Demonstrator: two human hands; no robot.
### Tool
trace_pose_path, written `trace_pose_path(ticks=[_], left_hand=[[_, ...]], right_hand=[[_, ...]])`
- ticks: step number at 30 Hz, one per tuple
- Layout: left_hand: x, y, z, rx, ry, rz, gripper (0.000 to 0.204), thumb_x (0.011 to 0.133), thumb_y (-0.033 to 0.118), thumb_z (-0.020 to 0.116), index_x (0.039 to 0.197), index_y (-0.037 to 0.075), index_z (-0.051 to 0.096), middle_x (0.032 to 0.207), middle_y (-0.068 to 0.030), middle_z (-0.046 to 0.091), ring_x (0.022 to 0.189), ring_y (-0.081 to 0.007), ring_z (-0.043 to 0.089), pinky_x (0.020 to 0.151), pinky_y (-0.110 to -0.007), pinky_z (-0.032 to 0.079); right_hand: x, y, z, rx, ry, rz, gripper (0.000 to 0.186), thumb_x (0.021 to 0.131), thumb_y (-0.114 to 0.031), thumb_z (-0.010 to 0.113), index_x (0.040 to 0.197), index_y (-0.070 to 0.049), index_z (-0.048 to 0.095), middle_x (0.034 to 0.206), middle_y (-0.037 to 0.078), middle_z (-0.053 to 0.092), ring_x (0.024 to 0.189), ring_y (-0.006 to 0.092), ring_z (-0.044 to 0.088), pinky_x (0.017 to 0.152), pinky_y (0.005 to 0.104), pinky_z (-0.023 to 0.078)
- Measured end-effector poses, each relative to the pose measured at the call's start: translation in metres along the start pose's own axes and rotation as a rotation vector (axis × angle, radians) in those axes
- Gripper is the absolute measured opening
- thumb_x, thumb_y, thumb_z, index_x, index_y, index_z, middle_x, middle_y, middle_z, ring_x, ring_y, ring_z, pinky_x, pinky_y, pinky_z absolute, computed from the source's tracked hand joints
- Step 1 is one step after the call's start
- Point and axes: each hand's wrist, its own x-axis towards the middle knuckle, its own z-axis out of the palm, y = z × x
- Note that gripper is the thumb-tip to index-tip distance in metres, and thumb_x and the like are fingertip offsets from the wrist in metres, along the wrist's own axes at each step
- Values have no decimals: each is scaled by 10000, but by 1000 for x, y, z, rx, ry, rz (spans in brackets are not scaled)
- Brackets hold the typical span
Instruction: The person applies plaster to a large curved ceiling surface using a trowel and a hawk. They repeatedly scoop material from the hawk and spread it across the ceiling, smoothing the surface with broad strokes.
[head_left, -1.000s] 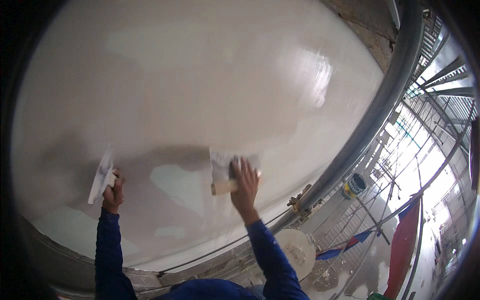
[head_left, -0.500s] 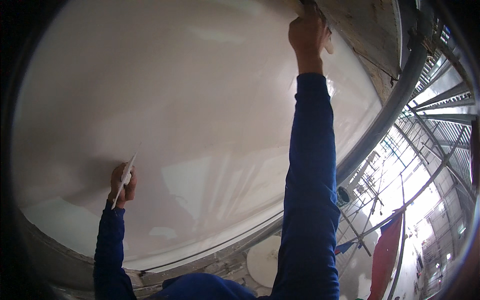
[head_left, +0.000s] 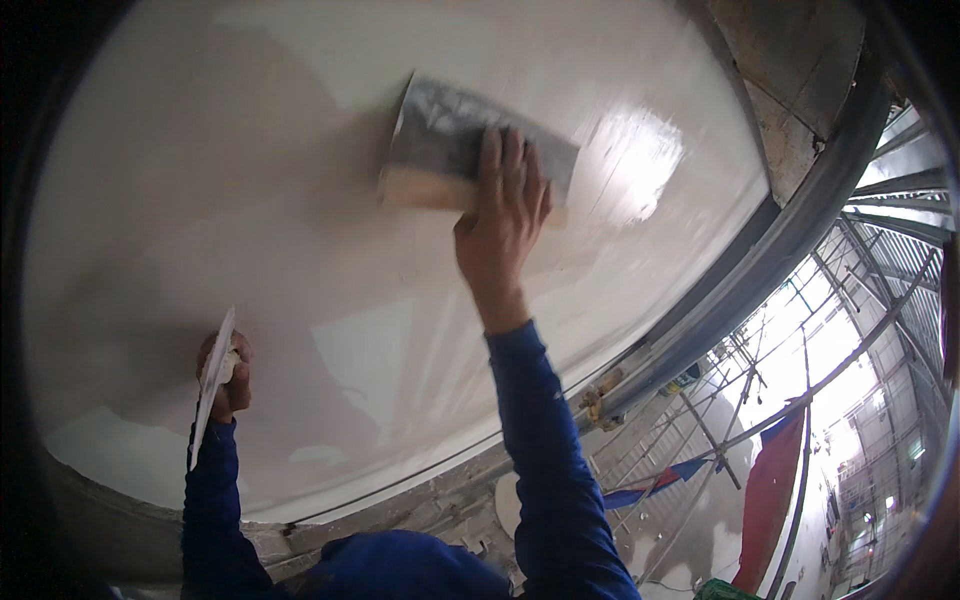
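My right hand [head_left: 497, 245] grips a wide grey metal plastering trowel [head_left: 445, 125] with a wood-coloured strip along its lower side. Its fingers are wrapped over the blade's near part, and the tool lies against or very close to the large white wall surface [head_left: 270, 260]. Down at the left, my left hand [head_left: 240, 380] is closed around the grip of a thin flat plate [head_left: 211, 380], seen almost edge-on and smeared white. That plate stands off from the wall. Paler and pinkish damp-looking patches cover the surface, with a bright glare right of the trowel.
A thick curved grey pipe or rim [head_left: 745, 265] borders the surface on the right. Beyond it stand scaffold poles [head_left: 770, 425] and hanging red cloth [head_left: 772, 500]. A pale round object [head_left: 508, 503] is partly behind my right sleeve. A ledge [head_left: 390, 520] runs along the bottom.
My right hand has come down and left from the upper right edge, bringing the trowel fully into view. My left hand with the plate has shifted slightly left. The view has turned a little.
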Motion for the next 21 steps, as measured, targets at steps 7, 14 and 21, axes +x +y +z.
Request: trace_pose_path(ticks=[7, 14, 21], left_hand=[[24, 40, 14, 203, 31, -1, 542, 890, 590, 527, 873, 56, 432, 735, -49, 437, 663, -153, 435, 589, -298, 357], [36, 47, 8, 157, -76, 2, 383, 944, 424, 552, 975, 53, 462, 752, -15, 459, 645, -98, 431, 574, -228, 357], [-25, 117, 80, -256, -510, -888, 391, 960, 410, 552, 983, 21, 577, 714, -23, 546, 522, -83, 524, 417, -247, 417]], right_hand=[[-187, -10, 33, 67, -159, 67, 754, 693, 21, 560, 1423, -107, 419, 1488, 147, 372, 1382, 405, 298, 1113, 602, 173], [-300, -34, 6, 286, -406, 271, 607, 749, 63, 524, 1338, -83, 507, 1397, 163, 471, 1305, 371, 412, 1084, 536, 278], [-342, 0, -82, 745, -406, 786, 280, 826, 15, 560, 1098, -2, 624, 1059, 146, 653, 991, 295, 613, 915, 420, 451]])
